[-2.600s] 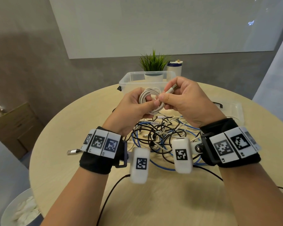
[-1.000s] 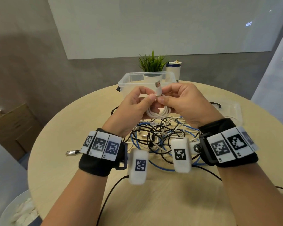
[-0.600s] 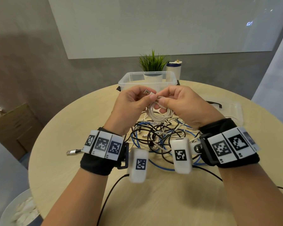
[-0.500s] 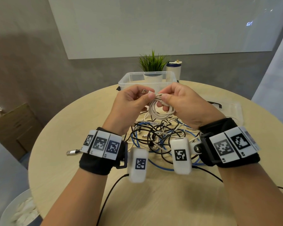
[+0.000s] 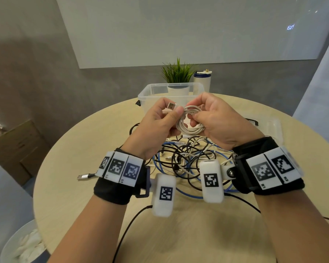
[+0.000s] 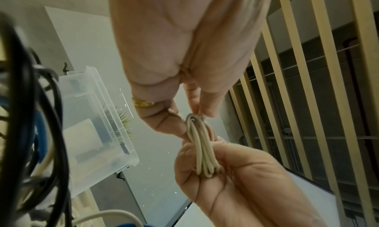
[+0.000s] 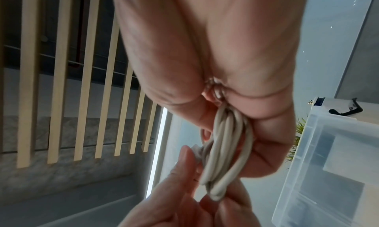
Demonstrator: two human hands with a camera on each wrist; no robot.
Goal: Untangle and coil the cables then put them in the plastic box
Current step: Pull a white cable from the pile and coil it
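Above a tangle of cables lying on the round bench, the left hand is pinching the plug end while the right hand is gripping the white coil, keeping its loops together. Beyond, the plastic box is sitting open, apparently waiting to receive it.
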